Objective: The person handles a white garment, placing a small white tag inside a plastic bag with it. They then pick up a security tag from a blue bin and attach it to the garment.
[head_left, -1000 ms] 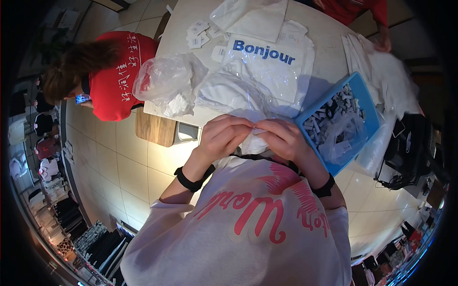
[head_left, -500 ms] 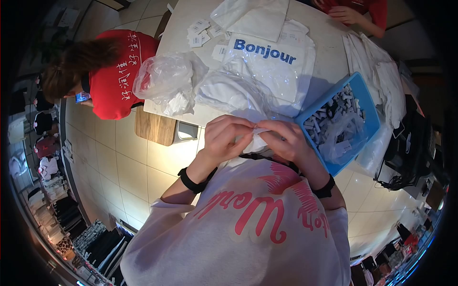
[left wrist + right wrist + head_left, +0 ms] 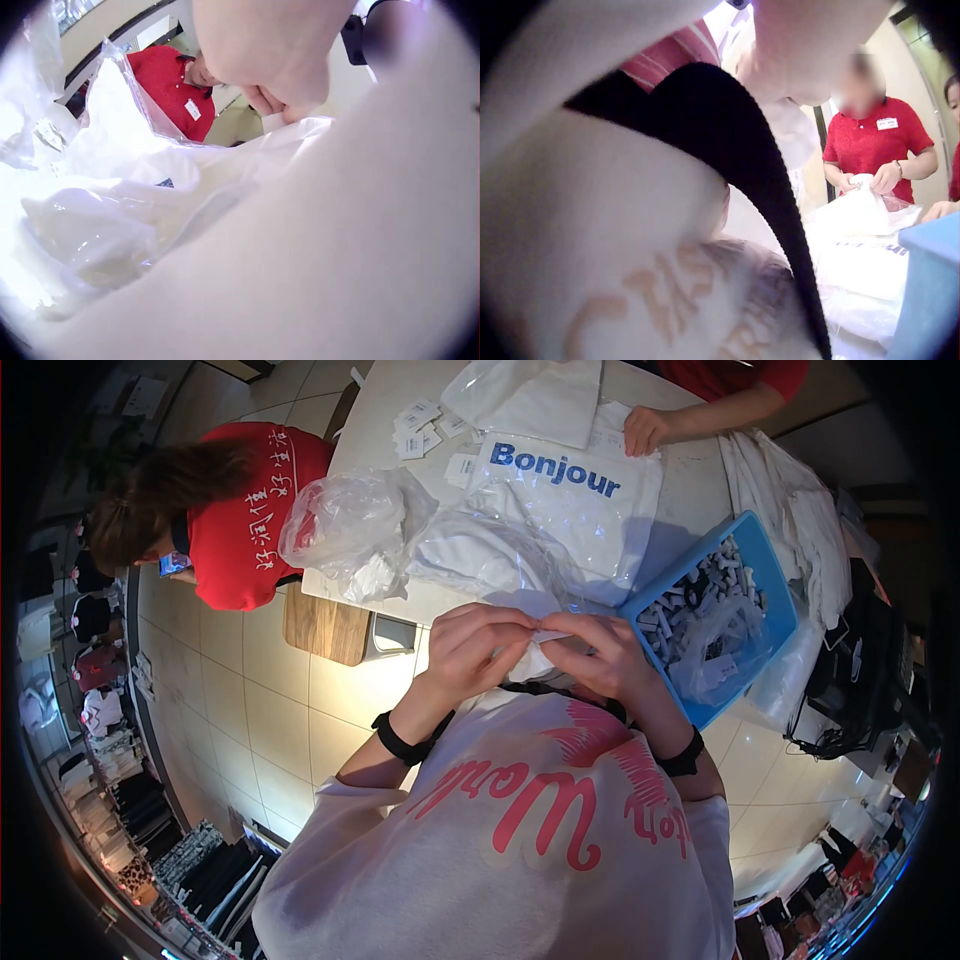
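Note:
In the head view, the left hand (image 3: 478, 650) and the right hand (image 3: 597, 652) meet fingertip to fingertip at the table's near edge. Both pinch a small white piece (image 3: 545, 635) between thumb and fingers; what it is, I cannot tell. White fabric (image 3: 525, 663) hangs just below the fingers. Beyond them lies a crumpled white garment (image 3: 480, 550) in clear plastic. In the left wrist view, curled fingers of the left hand (image 3: 274, 60) touch a white edge. The right wrist view shows part of the right hand (image 3: 810, 45), its fingertips hidden.
A blue bin (image 3: 782, 635) of small pieces stands right of the hands. A "Bonjour" package (image 3: 560, 490), paper tags (image 3: 415, 430) and a clear plastic bag (image 3: 345, 530) lie on the table (image 3: 690, 485). A person in red (image 3: 255, 510) is at the left, another at the far side.
The far person's arm has reached in from the upper right, its hand now at the "Bonjour" package. The two near hands keep their pinch, with only a slight shift.

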A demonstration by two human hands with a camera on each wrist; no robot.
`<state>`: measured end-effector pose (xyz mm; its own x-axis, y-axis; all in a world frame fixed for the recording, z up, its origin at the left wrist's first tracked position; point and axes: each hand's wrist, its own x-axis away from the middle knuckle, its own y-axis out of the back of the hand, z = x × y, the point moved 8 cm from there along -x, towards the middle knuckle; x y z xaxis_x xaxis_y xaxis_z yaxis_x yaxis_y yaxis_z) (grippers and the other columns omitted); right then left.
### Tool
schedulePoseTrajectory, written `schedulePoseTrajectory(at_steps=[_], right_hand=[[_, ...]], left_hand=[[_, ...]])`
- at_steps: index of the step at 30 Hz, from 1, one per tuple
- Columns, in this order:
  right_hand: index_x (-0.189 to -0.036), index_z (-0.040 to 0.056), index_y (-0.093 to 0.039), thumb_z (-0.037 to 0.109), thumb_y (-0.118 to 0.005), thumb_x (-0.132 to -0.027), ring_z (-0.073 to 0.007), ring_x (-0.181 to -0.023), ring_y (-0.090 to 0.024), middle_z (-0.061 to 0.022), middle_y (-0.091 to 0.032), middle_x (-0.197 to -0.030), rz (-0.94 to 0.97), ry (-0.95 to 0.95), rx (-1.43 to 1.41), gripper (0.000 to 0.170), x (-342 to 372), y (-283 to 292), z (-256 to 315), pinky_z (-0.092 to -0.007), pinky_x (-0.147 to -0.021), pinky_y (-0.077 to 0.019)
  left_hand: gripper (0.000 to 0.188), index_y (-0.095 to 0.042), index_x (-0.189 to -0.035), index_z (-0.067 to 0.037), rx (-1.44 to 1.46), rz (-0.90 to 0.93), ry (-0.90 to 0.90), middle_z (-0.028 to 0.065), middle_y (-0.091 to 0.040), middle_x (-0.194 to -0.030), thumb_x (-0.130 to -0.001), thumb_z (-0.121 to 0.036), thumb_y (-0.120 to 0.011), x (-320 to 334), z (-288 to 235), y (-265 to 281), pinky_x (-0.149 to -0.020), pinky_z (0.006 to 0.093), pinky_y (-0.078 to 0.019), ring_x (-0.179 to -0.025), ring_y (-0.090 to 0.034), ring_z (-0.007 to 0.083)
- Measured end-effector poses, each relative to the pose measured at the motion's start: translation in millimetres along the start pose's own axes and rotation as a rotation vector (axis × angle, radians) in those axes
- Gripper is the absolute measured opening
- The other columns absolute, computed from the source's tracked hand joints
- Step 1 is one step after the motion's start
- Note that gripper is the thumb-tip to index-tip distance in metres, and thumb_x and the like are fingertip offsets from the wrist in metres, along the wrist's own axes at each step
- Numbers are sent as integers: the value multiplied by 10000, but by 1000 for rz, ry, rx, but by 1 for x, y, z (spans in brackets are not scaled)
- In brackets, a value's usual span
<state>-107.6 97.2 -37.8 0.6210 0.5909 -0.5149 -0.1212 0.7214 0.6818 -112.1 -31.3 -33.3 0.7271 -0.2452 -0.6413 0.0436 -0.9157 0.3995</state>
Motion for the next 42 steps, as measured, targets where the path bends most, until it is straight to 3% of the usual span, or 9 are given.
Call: schedulePoseTrajectory(at_steps=[6,9,11,14,22,28,35,37,42], right_hand=[[-859,109,-644,61,-636,-686,-164,-772,-631,-29,-597,-994,-19,0,-23,179,2,-5,-2,-265,-619,-520],[-926,76,-623,63,-663,-672,-192,-795,-637,-40,-601,-1009,-16,-34,-67,257,12,-13,-7,-294,-646,-525],[-1001,43,-583,67,-700,-646,-230,-823,-640,-56,-611,-1000,-30,-174,-179,375,14,-15,-15,-330,-680,-526],[-1048,47,-557,69,-724,-632,-250,-852,-637,-66,-619,-979,-5,-202,-96,449,9,-6,-9,-346,-713,-520],[-994,57,-581,54,-725,-627,-230,-810,-634,-53,-619,-908,-39,-176,-92,394,15,-10,-10,-328,-683,-512],[-940,62,-599,60,-695,-642,-213,-735,-637,-53,-615,-886,-119,-88,-30,314,9,-3,-7,-310,-596,-511],[-971,62,-608,59,-650,-691,-213,-707,-642,-54,-619,-924,-99,-148,-95,283,8,15,-7,-296,-587,-515],[-978,65,-609,56,-617,-744,-217,-702,-647,-65,-629,-929,-181,-251,-3,234,18,45,-18,-295,-590,-517],[-973,16,-591,36,-579,-780,-282,-733,-627,-131,-622,-892,-277,-893,62,194,110,82,-119,-333,-642,-517]], left_hand=[[185,-591,-784,-23,-3,67,20,96,-647,-796,-648,30,-703,2,1,1,-565,268,-496,-691,-646,213],[183,-592,-786,-22,14,52,43,95,-649,-797,-650,29,-704,3,2,1,-567,267,-497,-692,-648,211],[182,-594,-790,-20,28,50,55,98,-650,-797,-654,35,-701,3,2,1,-574,269,-501,-698,-648,209],[176,-599,-800,-13,63,48,95,105,-650,-803,-664,49,-692,5,4,1,-591,273,-509,-713,-648,203],[146,-618,-785,-15,167,33,261,101,-644,-794,-677,54,-689,12,10,-2,-595,263,-498,-711,-641,206],[321,-598,-899,-15,219,160,286,142,-615,-936,-628,-57,-763,14,14,-8,-742,317,-487,-858,-616,252],[215,-547,-845,-2,98,111,260,131,-607,-859,-694,10,-699,17,25,-11,-737,314,-461,-813,-583,232],[162,-551,-836,3,117,92,273,134,-609,-843,-723,21,-666,15,24,-11,-730,314,-463,-797,-587,230],[165,-587,-820,-12,90,65,291,103,-629,-799,-682,21,-673,14,27,-10,-666,299,-476,-750,-606,230]])
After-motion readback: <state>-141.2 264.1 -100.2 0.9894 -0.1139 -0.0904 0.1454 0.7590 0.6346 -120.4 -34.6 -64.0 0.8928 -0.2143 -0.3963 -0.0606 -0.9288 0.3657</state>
